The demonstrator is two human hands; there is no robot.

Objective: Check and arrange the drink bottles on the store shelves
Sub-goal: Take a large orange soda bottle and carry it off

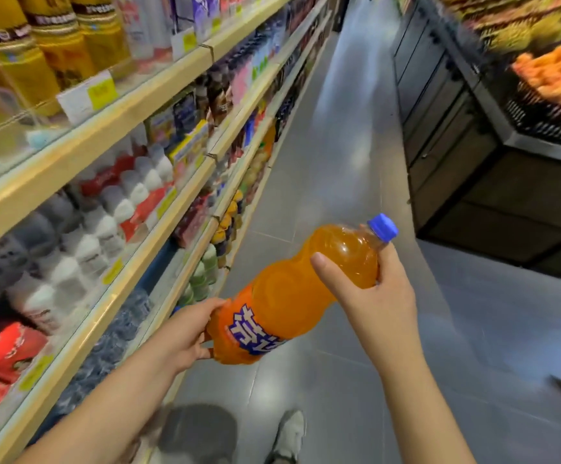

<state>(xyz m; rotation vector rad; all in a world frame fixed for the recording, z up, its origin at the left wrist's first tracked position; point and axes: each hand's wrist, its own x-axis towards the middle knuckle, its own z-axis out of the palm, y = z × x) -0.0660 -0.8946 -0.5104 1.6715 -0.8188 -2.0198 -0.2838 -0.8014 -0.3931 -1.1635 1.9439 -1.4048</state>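
A person stands in a store aisle, holding an orange soda bottle (292, 293) in both hands above the grey tiled floor (349, 162). The bottle lies tilted, its base low toward the shelves and its blue cap (383, 227) raised toward the far right. The left hand (185, 333) has its grip clenched around the base, beside the blue-and-white label. The right hand (378, 296) has its grip grasping the shoulder of the bottle just below the cap, thumb lying across the orange body.

Along the left runs a long set of shelves (115, 127) with pale wood-coloured front edges and clear guard rails. The top tier carries tall yellow bottles (51, 38) with dark bands, and yellow-and-white price tags (88, 95) stand clipped along its edge. The tier below holds rows of white-capped bottles (132, 192) with red labels, blurred by motion. Lower still are green-capped bottles (205, 272) and packs in red wrap (1, 356). Farther down the aisle the shelves are crowded with mixed coloured packages, too blurred to tell apart.

On the right stands a dark display stand (473, 155) with black crates holding orange produce (553, 72). The floor is glossy and reflects the ceiling light. At the bottom edge a pale shoe (289, 433) rests on the tiles.
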